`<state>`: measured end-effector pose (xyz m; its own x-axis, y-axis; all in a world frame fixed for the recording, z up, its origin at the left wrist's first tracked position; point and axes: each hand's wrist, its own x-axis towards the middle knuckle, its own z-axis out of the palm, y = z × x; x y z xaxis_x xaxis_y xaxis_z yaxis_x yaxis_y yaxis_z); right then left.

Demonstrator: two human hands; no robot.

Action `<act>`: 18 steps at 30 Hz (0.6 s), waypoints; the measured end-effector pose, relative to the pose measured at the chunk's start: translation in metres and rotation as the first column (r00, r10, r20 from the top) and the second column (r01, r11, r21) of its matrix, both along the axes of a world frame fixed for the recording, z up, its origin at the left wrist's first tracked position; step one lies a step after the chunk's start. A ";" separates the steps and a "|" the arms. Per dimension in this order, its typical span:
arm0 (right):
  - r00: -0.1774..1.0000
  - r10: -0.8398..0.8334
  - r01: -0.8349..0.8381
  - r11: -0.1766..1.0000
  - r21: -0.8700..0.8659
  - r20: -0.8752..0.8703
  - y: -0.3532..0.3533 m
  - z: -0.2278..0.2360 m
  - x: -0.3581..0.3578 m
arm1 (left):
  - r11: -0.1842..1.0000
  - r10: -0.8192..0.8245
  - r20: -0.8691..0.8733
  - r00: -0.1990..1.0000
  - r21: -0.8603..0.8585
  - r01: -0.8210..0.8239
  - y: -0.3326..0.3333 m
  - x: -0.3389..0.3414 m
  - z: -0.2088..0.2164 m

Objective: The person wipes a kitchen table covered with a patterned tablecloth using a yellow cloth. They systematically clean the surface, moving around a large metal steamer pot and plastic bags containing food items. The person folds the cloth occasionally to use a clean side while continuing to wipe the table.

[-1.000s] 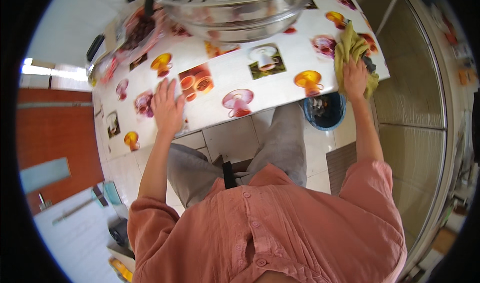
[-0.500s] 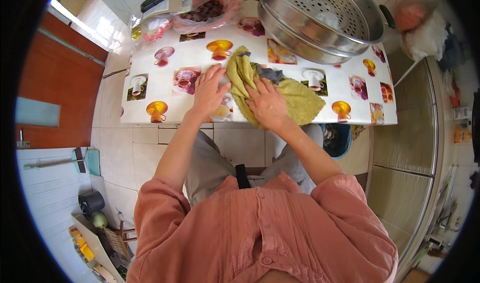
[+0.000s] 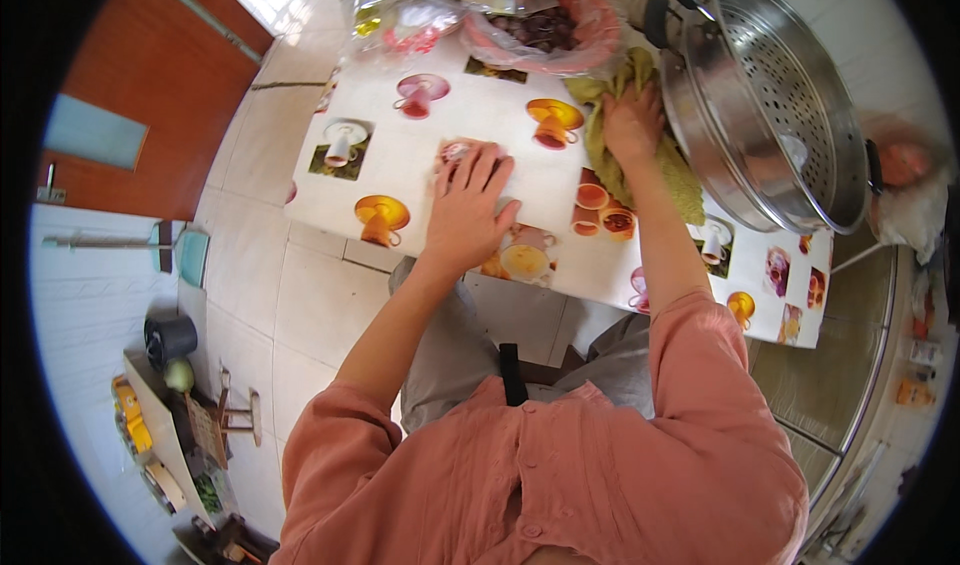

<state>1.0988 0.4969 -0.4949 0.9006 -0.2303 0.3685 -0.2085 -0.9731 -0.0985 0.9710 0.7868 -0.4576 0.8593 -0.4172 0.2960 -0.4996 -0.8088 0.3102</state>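
My left hand (image 3: 468,200) lies flat on the printed tablecloth (image 3: 470,115), fingers spread, holding nothing. Farther off to the right, my right hand (image 3: 633,125) presses on a yellow-green cloth (image 3: 681,187) and grips its bunched part. Part of the cloth trails back along the forearm, beside a steel steamer pot (image 3: 715,130). The perforated tray inside the pot shows from above. Just beyond the right hand sits a pink bowl (image 3: 605,25) lined with clear plastic, with dark round fruit (image 3: 545,30) in it.
Clear plastic packages (image 3: 415,20) lie at the table's far left. The pot's black handles (image 3: 657,20) stick out near my right hand. A brown door (image 3: 150,95) is on the left, with a broom and dustpan (image 3: 190,255) below it. White bags (image 3: 910,200) hang at the right.
My right hand has pushed the cloth away from the near edge, toward the bowl and pot. My left hand stays flat on the tablecloth. The whole view has turned.
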 end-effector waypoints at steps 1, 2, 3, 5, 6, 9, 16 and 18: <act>1.000 -0.006 0.005 1.000 0.012 0.020 0.001 0.001 0.005 | 1.000 0.001 0.001 1.000 -0.019 -0.001 0.001 -0.001 0.001; 0.999 -0.014 0.013 1.000 0.023 0.039 0.002 0.002 0.008 | 0.999 -0.002 0.002 1.000 -0.037 0.002 0.002 -0.001 0.002; 1.000 0.006 -0.006 1.000 0.000 0.021 -0.002 0.000 0.006 | 0.998 -0.004 0.002 1.000 -0.057 0.004 0.002 0.000 0.003; 0.998 0.058 -0.058 0.997 -0.042 -0.020 -0.006 -0.005 -0.008 | 0.997 -0.007 0.017 1.000 -0.079 0.008 0.001 -0.001 0.004; 0.994 0.107 -0.109 0.993 -0.048 -0.033 -0.003 -0.005 -0.024 | 0.995 -0.014 0.021 1.000 -0.099 0.016 0.002 -0.001 0.004; 0.974 0.226 -0.227 0.973 -0.036 -0.008 0.038 -0.003 -0.083 | 0.989 -0.014 0.050 0.999 -0.144 0.021 0.005 -0.001 0.006; 0.878 0.477 -0.335 0.537 0.774 0.048 0.101 0.047 -0.156 | 0.894 0.257 0.067 0.964 -0.396 -0.210 0.001 -0.002 -0.003; 0.905 0.396 -0.312 0.373 0.874 0.154 0.080 0.072 -0.169 | 0.892 0.176 0.110 0.978 -0.437 -0.111 -0.027 -0.009 0.021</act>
